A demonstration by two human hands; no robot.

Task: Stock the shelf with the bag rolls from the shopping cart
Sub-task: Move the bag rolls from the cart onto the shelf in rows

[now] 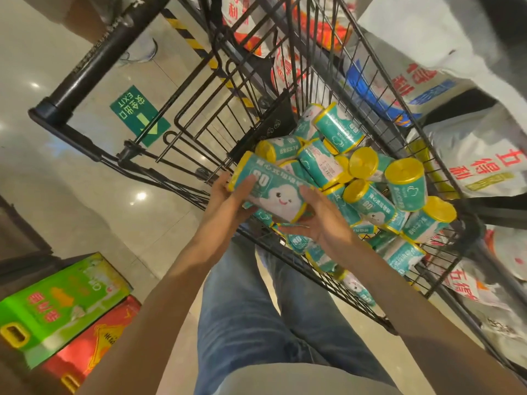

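The person stands at the near wall of the shopping cart [336, 283], jeans [256, 323] directly below the camera and both forearms reaching in over that wall.

Just above the cart's near wall, the two hands share one bag roll [271, 192], a teal pack with a smiling cloud face and yellow ends, lying roughly level. The left hand [228, 195] grips the end nearer the cart handle [94, 61], thumb curled over the top face, the other fingers hidden beneath. The right hand [322, 220] cups the opposite end from below, palm up, thumb lying along the label and fingers loosely curved round the yellow end; a second roll seems to sit under them, though the grip on it cannot be made out.

To do this lift well, the roll should probably stay level and be supported at both ends until it is clear of the cart's wire rim, since the wrapper looks slick.

Farther into the cart, the heap of rolls [370, 178] lies tumbled at all angles against the far wall. Beyond that wall, white sacks with red print [479, 163] are stacked. No shelf for the rolls is identifiable here.

To the handle side of the cart, a green box [57, 303] and a red box [94, 343] sit on the floor, with a green exit sign [139, 115] under the handle.
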